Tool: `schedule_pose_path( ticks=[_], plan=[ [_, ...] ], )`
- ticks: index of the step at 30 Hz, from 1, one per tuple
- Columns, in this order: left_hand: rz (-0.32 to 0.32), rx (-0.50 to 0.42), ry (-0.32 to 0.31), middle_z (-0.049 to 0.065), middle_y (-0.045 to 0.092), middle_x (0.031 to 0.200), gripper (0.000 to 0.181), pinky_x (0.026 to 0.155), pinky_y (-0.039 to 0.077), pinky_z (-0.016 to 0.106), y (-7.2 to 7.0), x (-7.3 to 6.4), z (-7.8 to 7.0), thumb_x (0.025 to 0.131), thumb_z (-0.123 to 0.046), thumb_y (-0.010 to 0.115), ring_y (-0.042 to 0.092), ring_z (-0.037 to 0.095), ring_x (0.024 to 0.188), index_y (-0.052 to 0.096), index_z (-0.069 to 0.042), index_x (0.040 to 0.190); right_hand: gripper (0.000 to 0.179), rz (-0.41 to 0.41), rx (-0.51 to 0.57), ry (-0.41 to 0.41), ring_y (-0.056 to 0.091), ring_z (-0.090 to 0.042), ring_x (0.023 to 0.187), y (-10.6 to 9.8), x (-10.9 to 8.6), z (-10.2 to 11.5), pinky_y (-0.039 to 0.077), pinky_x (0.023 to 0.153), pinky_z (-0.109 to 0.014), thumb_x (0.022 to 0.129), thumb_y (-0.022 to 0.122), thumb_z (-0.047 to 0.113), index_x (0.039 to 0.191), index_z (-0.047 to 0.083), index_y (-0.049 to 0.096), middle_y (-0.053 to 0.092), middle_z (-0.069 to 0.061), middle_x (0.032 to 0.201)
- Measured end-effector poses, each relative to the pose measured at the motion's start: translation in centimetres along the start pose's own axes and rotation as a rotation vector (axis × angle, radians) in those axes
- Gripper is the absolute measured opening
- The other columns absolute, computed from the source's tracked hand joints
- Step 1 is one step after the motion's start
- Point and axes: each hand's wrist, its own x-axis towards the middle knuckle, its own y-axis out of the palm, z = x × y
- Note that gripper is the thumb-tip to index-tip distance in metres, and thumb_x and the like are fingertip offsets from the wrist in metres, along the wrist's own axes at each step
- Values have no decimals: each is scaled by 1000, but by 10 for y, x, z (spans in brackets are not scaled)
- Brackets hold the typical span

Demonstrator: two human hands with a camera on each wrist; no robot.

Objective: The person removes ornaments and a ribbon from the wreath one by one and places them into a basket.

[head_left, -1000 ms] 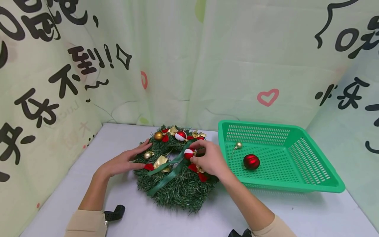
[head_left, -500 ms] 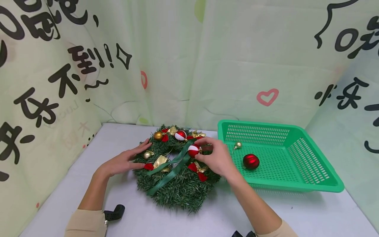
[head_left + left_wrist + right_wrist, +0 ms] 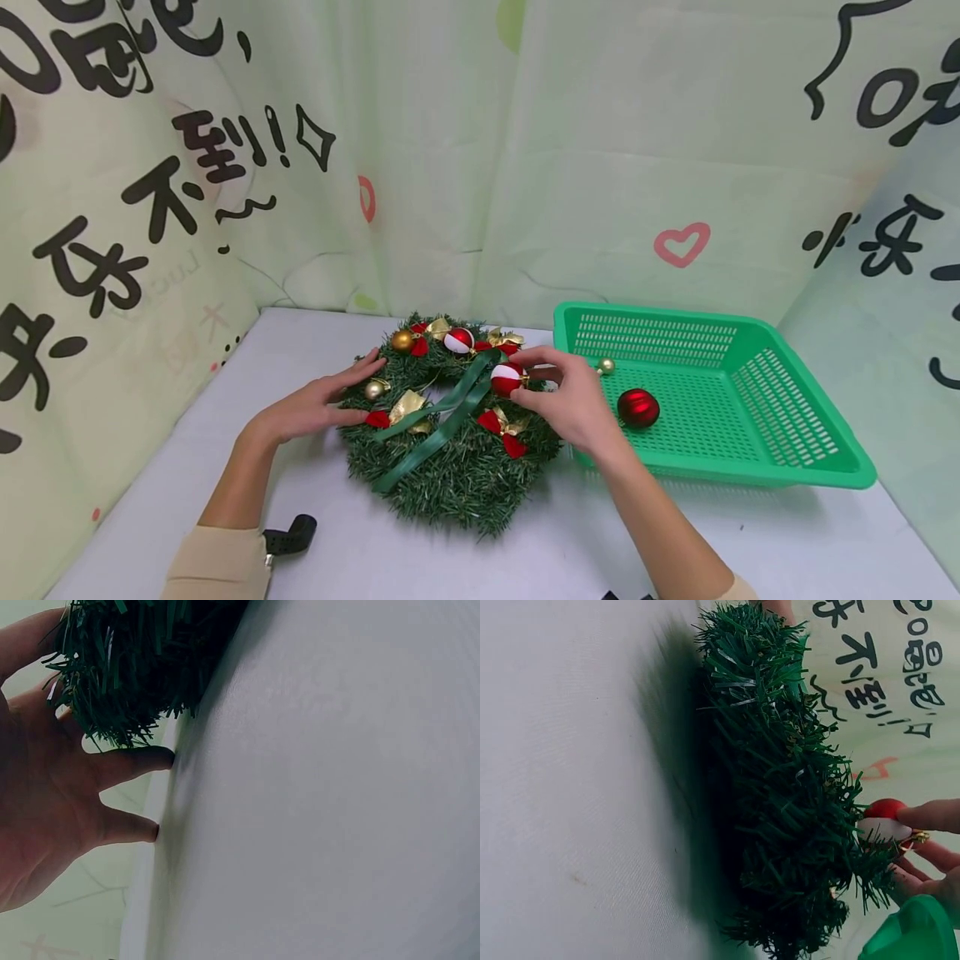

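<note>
A green Christmas wreath (image 3: pixel 457 500) lies on the table in the head view, with a dark green ribbon (image 3: pixel 435 446) trailing across it. My left hand (image 3: pixel 311 406) rests against its left side, fingers spread. Over the wreath's right side, my right hand (image 3: pixel 566 400) pinches a red-and-white bauble (image 3: pixel 507 380) between thumb and fingers. The right wrist view shows this bauble (image 3: pixel 883 821) at the wreath's upper surface, with a gold cap. A second red-and-white bauble (image 3: pixel 458 340), a gold bauble (image 3: pixel 402 341), a pale gold bauble (image 3: pixel 375 389) and red-and-gold bows (image 3: pixel 504 427) sit on the wreath.
Right of the wreath stands a green plastic basket (image 3: pixel 750 475), its left wall close to my right hand. Inside lie a shiny red bauble (image 3: pixel 638 408) and a small gold bauble (image 3: pixel 606 366). A printed curtain (image 3: pixel 450 208) hangs behind the white table (image 3: pixel 337 567).
My right hand has shifted to the right over the wreath with the red-and-white bauble, uncovering more of the right-hand bow. My left hand has stayed in place.
</note>
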Motion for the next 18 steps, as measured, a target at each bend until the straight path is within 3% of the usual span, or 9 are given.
schedule_pose_path(
  ticks=[7,18],
  plan=[
    [1,-4,5,8,7,177,77,120,23,74,0,0,0,102,-32,65,13,47,159,27,-22,167,36,-7,58,46,66,-27,127,-10,-6,1,58,92,-43,89,83,16,124,23,74,69,-3,130],
    [1,-5,3,7,6,177,76,120,23,74,0,0,1,101,-32,66,13,47,159,28,-23,167,38,-49,115,70,64,-23,128,-26,-13,-2,59,91,-37,91,81,18,127,25,72,67,0,133]
  ],
)
